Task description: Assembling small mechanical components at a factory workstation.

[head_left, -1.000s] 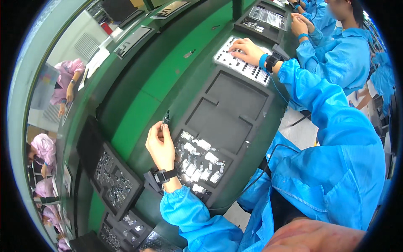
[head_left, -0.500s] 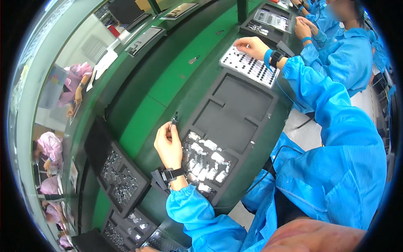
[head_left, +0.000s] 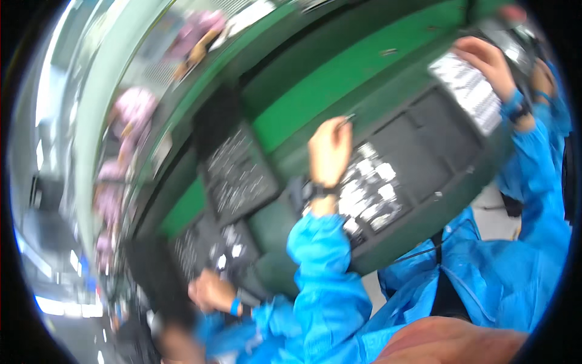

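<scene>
My left hand (head_left: 330,151) is closed, thumb and fingertips pinching a small dark metallic part (head_left: 347,120) above the green bench. Beside it lies a black foam tray (head_left: 418,148), its near-left compartment filled with several shiny, clear-wrapped small parts (head_left: 370,191). My right hand (head_left: 490,65) reaches over a white tray (head_left: 470,100) at the bench's right; its fingers are drawn together at the tray's far edge. Whatever those fingertips hold is hidden and blurred. In this blurred view the white tray's contents run together as dark rows.
Left of my left hand sits another black tray (head_left: 273,182) of small metallic parts. A co-worker's hand (head_left: 212,291) works by a further tray at lower left. Another person's hand (head_left: 541,79) shows at right. One loose part (head_left: 388,53) lies on the green strip.
The whole view has swung left, so the bench and both hands appear farther right, and the picture is blurred. A co-worker at lower left has come into view. My left hand still pinches the part.
</scene>
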Available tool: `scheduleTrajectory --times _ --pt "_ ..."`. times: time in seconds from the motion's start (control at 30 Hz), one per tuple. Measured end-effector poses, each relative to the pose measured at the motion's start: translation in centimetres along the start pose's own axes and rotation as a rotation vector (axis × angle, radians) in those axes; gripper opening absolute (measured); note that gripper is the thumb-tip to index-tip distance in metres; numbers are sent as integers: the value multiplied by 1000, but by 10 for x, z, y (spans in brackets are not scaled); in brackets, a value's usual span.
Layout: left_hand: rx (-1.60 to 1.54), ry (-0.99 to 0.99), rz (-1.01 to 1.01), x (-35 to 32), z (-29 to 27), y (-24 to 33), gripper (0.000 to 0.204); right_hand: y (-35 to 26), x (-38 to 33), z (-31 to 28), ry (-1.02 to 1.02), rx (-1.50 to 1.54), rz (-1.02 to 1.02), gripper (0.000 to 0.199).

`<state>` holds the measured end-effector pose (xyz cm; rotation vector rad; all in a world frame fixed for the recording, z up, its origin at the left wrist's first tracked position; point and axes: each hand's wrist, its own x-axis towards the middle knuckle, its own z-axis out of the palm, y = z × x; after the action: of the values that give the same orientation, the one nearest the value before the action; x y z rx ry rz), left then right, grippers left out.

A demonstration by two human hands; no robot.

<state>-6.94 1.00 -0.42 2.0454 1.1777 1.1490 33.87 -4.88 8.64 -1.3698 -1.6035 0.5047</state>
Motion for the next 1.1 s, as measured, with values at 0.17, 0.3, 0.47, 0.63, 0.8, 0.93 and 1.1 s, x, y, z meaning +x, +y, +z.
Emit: scheduleTrajectory --times 0.17,0.3,0.47,0.63,0.8,0.93,1.1 --pt "41 18 -125 1 6 2 20 -38 -3 109 -114 191 -266 20" --pt "147 54 -116 -7 3 0 17 -59 23 180 -163 302 -299 19" --pt "283 62 -16 1 17 -15 18 40 37 218 -236 9 -343 17" --pt "-51 -79 -463 28 13 -24 18 47 48 214 -184 200 -147 22" --pt "208 201 116 13 18 -15 12 4 36 218 -216 301 -29 24" --pt "80 63 117 10 21 13 12 -4 26 206 -303 681 145 26" --pt "60 48 63 9 25 27 15 -3 22 196 -299 574 116 26"
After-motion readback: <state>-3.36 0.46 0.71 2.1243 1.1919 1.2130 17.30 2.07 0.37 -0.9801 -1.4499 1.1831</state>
